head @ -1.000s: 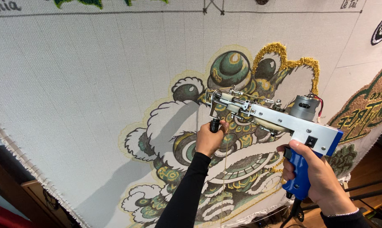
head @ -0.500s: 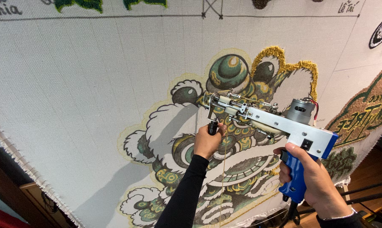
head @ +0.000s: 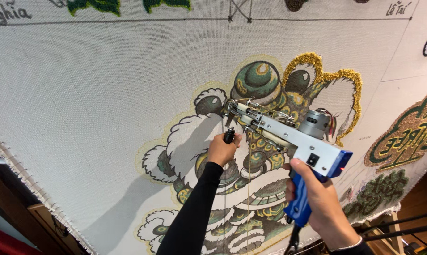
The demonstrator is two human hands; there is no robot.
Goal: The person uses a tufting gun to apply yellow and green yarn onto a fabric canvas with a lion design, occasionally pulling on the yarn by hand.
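Note:
A tufting gun [head: 289, 137] with a silver body, blue grip and grey motor points at a stretched white cloth [head: 105, 94]. My right hand [head: 317, 198] is closed around the blue grip at the lower right. My left hand [head: 222, 150], in a black sleeve, grips the gun's black front handle. The gun's needle end sits against a tufted lion-head design [head: 251, 156] in green, white and gold on the cloth. A thin yarn strand hangs down from the gun.
A wooden frame edge [head: 15, 203] runs along the cloth's lower left. Another green tufted patch with lettering [head: 402, 137] lies at the right, and a darker green patch [head: 374, 193] below it. Black bars [head: 402, 226] show at the bottom right.
The gun and both hands have shifted slightly down and to the left across the lion design. Both grips are unchanged.

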